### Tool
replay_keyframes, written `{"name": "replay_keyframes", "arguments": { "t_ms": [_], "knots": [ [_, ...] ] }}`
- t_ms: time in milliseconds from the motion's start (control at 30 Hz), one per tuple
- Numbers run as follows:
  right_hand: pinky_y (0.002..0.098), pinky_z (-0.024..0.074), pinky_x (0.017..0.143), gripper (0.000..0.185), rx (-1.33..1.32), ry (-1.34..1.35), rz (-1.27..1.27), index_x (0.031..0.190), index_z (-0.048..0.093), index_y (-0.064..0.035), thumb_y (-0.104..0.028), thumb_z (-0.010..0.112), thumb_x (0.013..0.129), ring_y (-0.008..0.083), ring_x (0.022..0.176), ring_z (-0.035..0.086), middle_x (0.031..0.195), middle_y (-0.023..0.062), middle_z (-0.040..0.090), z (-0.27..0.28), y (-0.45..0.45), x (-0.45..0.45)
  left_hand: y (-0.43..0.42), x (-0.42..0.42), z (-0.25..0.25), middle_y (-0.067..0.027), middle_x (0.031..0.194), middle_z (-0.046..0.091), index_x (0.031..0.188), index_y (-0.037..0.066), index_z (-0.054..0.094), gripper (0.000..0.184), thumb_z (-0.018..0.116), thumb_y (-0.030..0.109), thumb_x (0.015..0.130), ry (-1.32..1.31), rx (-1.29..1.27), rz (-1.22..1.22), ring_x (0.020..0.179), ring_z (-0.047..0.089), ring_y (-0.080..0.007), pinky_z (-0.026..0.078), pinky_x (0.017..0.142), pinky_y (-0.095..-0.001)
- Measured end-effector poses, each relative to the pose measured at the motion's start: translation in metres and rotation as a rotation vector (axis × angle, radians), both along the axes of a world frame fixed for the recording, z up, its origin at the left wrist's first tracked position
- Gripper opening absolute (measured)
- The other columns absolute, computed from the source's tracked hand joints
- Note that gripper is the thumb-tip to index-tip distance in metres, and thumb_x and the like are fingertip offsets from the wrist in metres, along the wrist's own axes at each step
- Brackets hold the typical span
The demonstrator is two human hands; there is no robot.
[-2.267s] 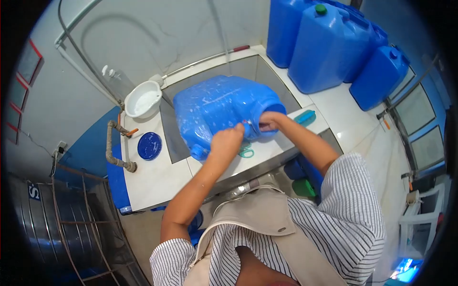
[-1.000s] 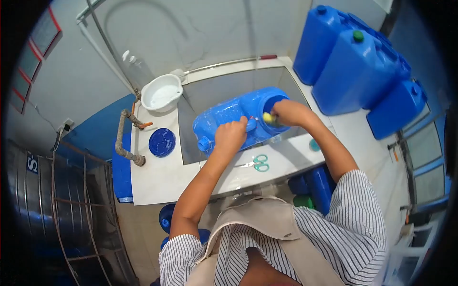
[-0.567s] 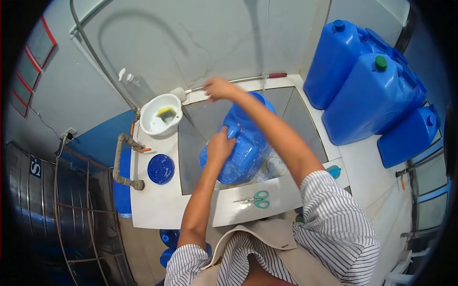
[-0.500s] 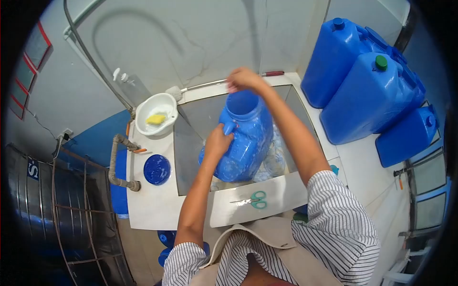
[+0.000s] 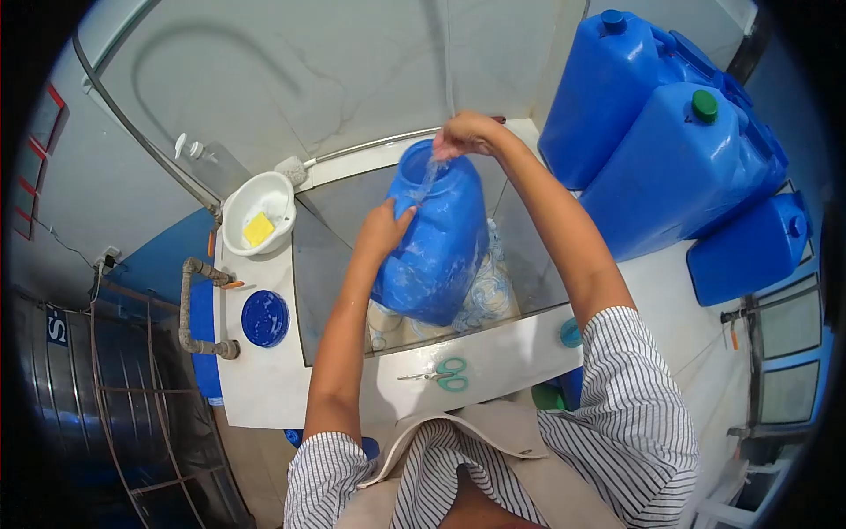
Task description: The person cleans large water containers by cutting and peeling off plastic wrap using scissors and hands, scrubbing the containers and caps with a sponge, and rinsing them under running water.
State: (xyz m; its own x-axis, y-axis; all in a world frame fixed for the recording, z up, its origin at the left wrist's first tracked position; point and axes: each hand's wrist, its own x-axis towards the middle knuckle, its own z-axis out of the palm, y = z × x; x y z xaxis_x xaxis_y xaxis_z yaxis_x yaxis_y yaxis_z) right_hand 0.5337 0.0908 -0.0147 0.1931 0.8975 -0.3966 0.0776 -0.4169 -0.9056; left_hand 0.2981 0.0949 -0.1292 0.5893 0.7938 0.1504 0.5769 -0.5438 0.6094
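Note:
A wet blue plastic water jug (image 5: pixel 432 256) leans in the sink (image 5: pixel 339 242), its wide round mouth facing up and away from me. My left hand (image 5: pixel 385 227) grips it by the side near the neck, thumb on top; its other fingers are mostly hidden. My right hand (image 5: pixel 467 137) is beside the rim, its fingers bent and closed together; whether they hold anything is not clear. Water (image 5: pixel 429 181) runs from beside these fingers down over the jug's neck. Wet, pale patterned material (image 5: pixel 489 295) lies beneath the jug.
Left of the sink are a white basin (image 5: pixel 233 231) with a yellow sponge (image 5: pixel 259 229), a pump bottle (image 5: pixel 211 163) and a round blue lid (image 5: pixel 265 318). Scissors (image 5: pixel 449 375) lie on the front ledge. Large blue jerrycans (image 5: pixel 648 167) stand right; a long-handled brush (image 5: pixel 291 170) lies behind.
The jug has tilted and turned, with its mouth now further left. My left hand has shifted up with it. Water now runs over the neck beside my right hand, and the whole view has shifted slightly.

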Motion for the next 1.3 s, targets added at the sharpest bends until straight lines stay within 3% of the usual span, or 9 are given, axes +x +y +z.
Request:
{"name": "replay_keyframes", "arguments": {
  "t_ms": [100,200,300,567,633,733,933,1100,1300],
  "knots": [
    [0.0301,0.0573,0.065,0.015,-0.022,-0.012,0.035,0.084,0.059,0.0080,0.003,0.045,0.079,0.0241,0.067,0.066,0.075,0.0162,0.062,0.001,0.000,0.003,-0.012,0.020,0.036,-0.0177,0.082,0.064,0.101,-0.002,0.056,0.047,0.059,0.041,0.084,0.334,0.181,-0.050,0.078,0.062,-0.0338,0.047,0.070,-0.0444],
    [0.0293,0.0576,0.066,0.016,-0.014,-0.019,0.062,0.084,0.059,0.0083,0.003,0.044,0.081,0.0231,0.070,0.066,0.077,0.0161,0.062,0.006,0.000,0.002,-0.019,0.058,0.015,-0.0152,0.092,0.062,0.102,0.001,0.056,0.041,0.060,0.037,0.082,0.243,0.545,0.164,0.088,0.058,-0.0309,0.043,0.080,-0.0416],
    [0.0289,0.0582,0.067,0.017,0.022,0.088,0.038,0.085,0.058,0.0091,0.004,0.043,0.082,0.0226,0.073,0.066,0.080,0.0169,0.062,0.008,0.006,0.000,-0.012,0.089,-0.004,-0.0093,0.090,0.056,0.095,0.005,0.057,0.028,0.062,0.028,0.078,0.001,0.820,0.117,0.090,0.053,-0.0257,0.039,0.087,-0.0393],
    [0.0265,0.0582,0.071,0.016,0.077,0.267,-0.034,0.085,0.057,0.0097,0.003,0.043,0.083,0.0240,0.076,0.066,0.083,0.0167,0.061,0.018,0.004,-0.001,0.003,0.130,-0.011,-0.0164,0.097,0.059,0.104,0.002,0.055,0.030,0.058,0.021,0.081,0.058,0.777,-0.109,0.091,0.057,-0.0296,0.043,0.081,-0.0427],
    [0.0279,0.0591,0.062,0.013,0.069,0.182,0.033,0.084,0.056,0.0107,0.007,0.045,0.079,0.0256,0.066,0.066,0.077,0.0165,0.061,0.013,0.006,0.001,0.004,0.129,-0.003,-0.0174,0.097,0.059,0.105,0.002,0.055,0.031,0.058,0.021,0.081,0.092,0.754,-0.143,0.089,0.058,-0.0307,0.043,0.081,-0.0429],
    [0.0264,0.0522,0.049,0.013,0.121,0.037,0.006,0.079,0.060,0.0053,0.004,0.046,0.077,0.0195,0.054,0.060,0.067,0.0113,0.059,0.009,0.009,0.005,0.009,0.118,0.007,-0.0170,0.100,0.060,0.107,0.002,0.055,0.036,0.060,0.027,0.082,0.242,0.579,-0.135,0.090,0.059,-0.0325,0.045,0.080,-0.0426],
    [0.0225,0.0458,0.049,0.015,0.064,-0.322,0.221,0.077,0.059,0.0010,-0.004,0.046,0.083,0.0124,0.057,0.055,0.067,0.0090,0.059,0.004,0.006,0.013,0.041,0.062,0.015,-0.0181,0.097,0.065,0.104,0.004,0.060,0.046,0.067,0.038,0.074,0.247,0.059,-0.215,0.094,0.061,-0.0327,0.047,0.077,-0.0422],
    [0.0255,0.0485,0.054,0.015,0.148,-0.067,-0.006,0.078,0.061,0.0007,-0.010,0.050,0.083,0.0134,0.059,0.058,0.069,0.0071,0.061,-0.007,-0.019,0.002,0.003,-0.016,0.023,-0.0217,0.094,0.064,0.104,0.008,0.062,0.039,0.060,0.032,0.073,0.207,-0.112,-0.032,0.091,0.061,-0.0381,0.047,0.079,-0.0457],
    [0.0334,0.0483,0.061,0.016,0.467,-0.542,0.612,0.081,0.061,-0.0062,-0.020,0.055,0.084,0.0197,0.065,0.059,0.071,0.0059,0.063,-0.092,-0.145,-0.072,-0.026,-0.068,-0.009,-0.0229,0.087,0.064,0.095,0.008,0.066,0.032,0.058,0.031,0.075,0.218,-0.007,0.298,0.086,0.061,-0.0401,0.047,0.076,-0.0480]
  ]
}}
